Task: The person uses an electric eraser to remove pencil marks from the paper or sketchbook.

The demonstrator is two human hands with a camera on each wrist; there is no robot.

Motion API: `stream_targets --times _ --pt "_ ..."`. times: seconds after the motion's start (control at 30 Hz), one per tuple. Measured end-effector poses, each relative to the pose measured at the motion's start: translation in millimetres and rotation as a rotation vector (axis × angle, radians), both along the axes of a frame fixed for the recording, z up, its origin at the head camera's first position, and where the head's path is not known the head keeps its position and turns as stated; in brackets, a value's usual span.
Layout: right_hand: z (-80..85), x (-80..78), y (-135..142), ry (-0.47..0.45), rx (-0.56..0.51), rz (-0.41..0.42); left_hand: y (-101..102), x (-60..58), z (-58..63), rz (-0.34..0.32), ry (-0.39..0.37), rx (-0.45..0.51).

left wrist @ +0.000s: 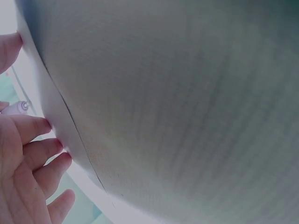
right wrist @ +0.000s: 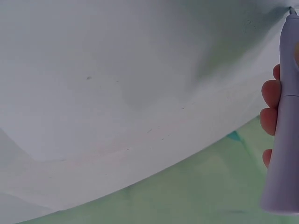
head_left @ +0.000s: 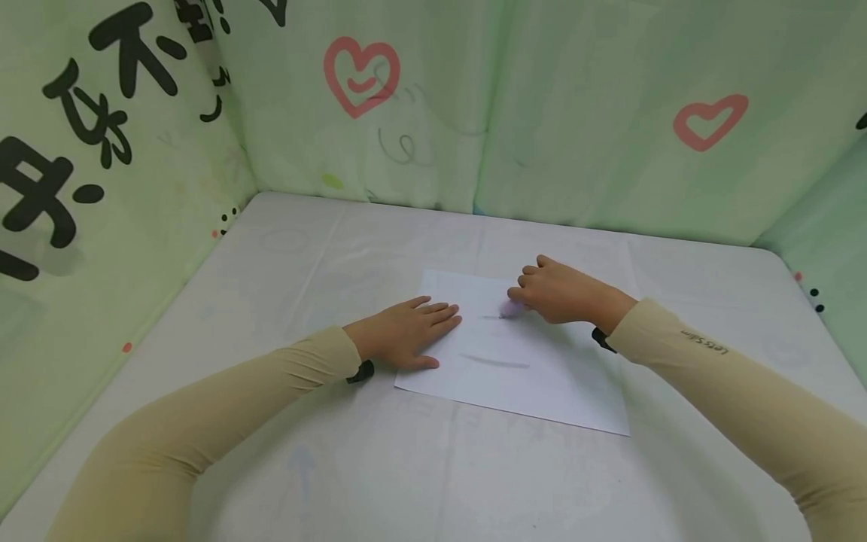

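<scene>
A white sheet of paper (head_left: pixel 542 399) lies on the table, with a short thin grey line and a longer, broader grey line below it. My left hand (head_left: pixel 406 331) rests on the sheet's left part, palm down with fingers spread. Over the upper part of the sheet, my right hand (head_left: pixel 558 292) grips a lilac pen-shaped tool (right wrist: pixel 287 126), thick and flared at its back end. Its narrow tip meets the paper near the short line in the head view. Fingers (right wrist: pixel 270 94) wrap the body in the right wrist view; the palm is hidden there.
A white tabletop (head_left: pixel 339 467) with faint stains extends around the sheet. Pale green curtains (head_left: pixel 582 113) with red hearts and black characters enclose the back and sides. Dark straps (head_left: pixel 600 340) show at both wrists, beside beige sleeves.
</scene>
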State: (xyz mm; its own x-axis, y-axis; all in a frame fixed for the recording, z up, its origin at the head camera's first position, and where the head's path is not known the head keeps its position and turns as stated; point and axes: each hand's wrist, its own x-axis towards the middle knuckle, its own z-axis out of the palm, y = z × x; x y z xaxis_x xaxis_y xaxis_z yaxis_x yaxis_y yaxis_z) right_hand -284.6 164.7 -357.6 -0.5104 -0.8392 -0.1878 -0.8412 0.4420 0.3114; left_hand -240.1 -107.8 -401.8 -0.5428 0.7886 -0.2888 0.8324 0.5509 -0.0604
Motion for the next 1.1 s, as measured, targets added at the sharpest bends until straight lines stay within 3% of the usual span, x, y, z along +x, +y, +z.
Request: stream_targets --times 1.1 --pt "1.5 -4.9 -6.4 -0.009 0.029 0.018 -1.0 -0.2 0.3 0.005 -0.009 -0.001"
